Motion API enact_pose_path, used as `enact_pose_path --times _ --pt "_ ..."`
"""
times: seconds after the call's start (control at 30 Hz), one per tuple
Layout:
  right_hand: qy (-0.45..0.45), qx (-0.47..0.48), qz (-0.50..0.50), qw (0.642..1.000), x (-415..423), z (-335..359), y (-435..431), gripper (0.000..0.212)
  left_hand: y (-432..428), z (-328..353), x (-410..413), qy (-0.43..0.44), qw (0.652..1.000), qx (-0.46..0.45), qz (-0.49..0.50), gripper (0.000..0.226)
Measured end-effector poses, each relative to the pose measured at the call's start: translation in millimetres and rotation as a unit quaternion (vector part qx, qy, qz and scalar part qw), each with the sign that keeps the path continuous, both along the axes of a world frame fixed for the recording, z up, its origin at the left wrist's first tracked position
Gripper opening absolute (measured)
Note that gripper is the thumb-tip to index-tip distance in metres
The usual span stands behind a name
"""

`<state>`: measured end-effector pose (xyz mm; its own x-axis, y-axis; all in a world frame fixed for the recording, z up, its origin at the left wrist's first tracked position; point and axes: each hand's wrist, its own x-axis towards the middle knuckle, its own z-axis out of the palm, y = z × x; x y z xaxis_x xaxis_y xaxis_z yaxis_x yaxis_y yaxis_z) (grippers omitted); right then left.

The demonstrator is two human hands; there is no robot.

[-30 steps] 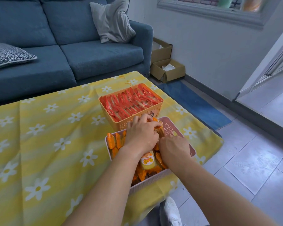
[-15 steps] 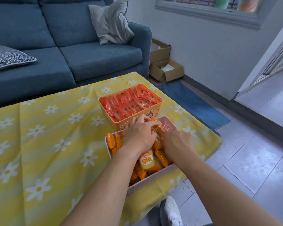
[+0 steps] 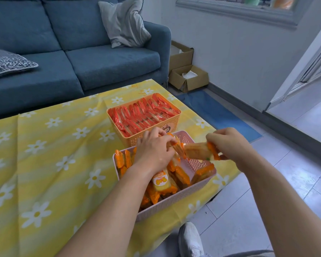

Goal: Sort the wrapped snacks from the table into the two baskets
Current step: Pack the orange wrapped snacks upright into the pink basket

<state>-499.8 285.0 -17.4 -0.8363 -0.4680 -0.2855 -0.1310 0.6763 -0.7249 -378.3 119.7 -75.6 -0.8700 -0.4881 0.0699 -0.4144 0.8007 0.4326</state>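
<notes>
Blue sofa [image 3: 72,58], grey cushion [image 3: 124,23], cardboard boxes [image 3: 188,77] by white wall [image 3: 239,58], tiled floor [image 3: 248,219].

Soft daylight from far-right window [image 3: 235,8] & right doorway [image 3: 311,86]; evenly bright, faint shadows. Mild glare on floor tiles [image 3: 295,173]. Wide-angle bend at edges. Right hand [image 3: 230,143] w/ snack [image 3: 198,150] slightly motion-blurred.

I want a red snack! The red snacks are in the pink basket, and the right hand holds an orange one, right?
Not quite. The head view shows the red snacks in the orange basket, not the pink basket. The right hand does hold an orange snack.
</notes>
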Motion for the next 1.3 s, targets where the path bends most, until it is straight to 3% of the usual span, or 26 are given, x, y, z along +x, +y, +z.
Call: enact_pose_path --times 0.17,0.27,0.33,0.43,0.6,0.7,0.77,0.87,0.93,1.17,1.3 --pt "-0.117 -0.089 -0.03 0.989 3.1 -2.2 -3.1 0.021 3.4 12.1 -0.3 0.059 0.998 0.009 0.002 0.04" --pt "-0.193 -0.164 -0.026 0.967 3.5 -7.1 -3.8 0.019 7.6 24.2 0.9 0.14 0.968 0.205 -0.028 0.049" --pt "-0.239 -0.206 -0.021 0.949 3.3 -8.2 -3.3 0.018 7.2 28.0 2.8 0.186 0.945 0.269 -0.026 0.041" --pt "-0.164 -0.198 0.016 0.966 -1.2 -11.9 -4.2 0.021 2.6 30.4 5.9 0.218 0.943 0.251 -0.021 0.032" --pt "-0.025 -0.166 0.185 0.968 4.8 -8.7 -9.4 0.027 4.7 31.7 3.9 0.22 0.942 0.249 -0.044 0.031" --pt "0.019 -0.132 0.17 0.976 3.9 -8.4 -9.4 0.044 4.4 34.3 4.8 0.256 0.928 0.269 -0.013 0.027" --pt "0.021 -0.111 0.133 0.985 0.6 -9.3 -7.1 0.042 1.7 35.4 9.3 0.234 0.95 0.209 0.006 0.024" --pt "0.062 -0.049 0.105 0.991 -2.4 -15.0 -5.6 0.037 -0.3 26.7 15.5 0.076 0.993 0.077 -0.04 0.025" --pt "0.092 -0.015 0.101 0.99 -1.4 -18.7 -7.3 0.041 3.4 22.7 17.4 -0.01 0.997 0.017 -0.077 0.029" --pt "0.146 0.033 0.129 0.98 2.7 -15.4 -8.9 0.043 12.8 18.0 12.1 -0.111 0.984 -0.106 -0.092 0.038" --pt "0.164 0.039 0.139 0.976 2.9 -14.5 -7.9 0.041 9.3 21.0 11.8 -0.069 0.986 -0.13 -0.074 0.021"
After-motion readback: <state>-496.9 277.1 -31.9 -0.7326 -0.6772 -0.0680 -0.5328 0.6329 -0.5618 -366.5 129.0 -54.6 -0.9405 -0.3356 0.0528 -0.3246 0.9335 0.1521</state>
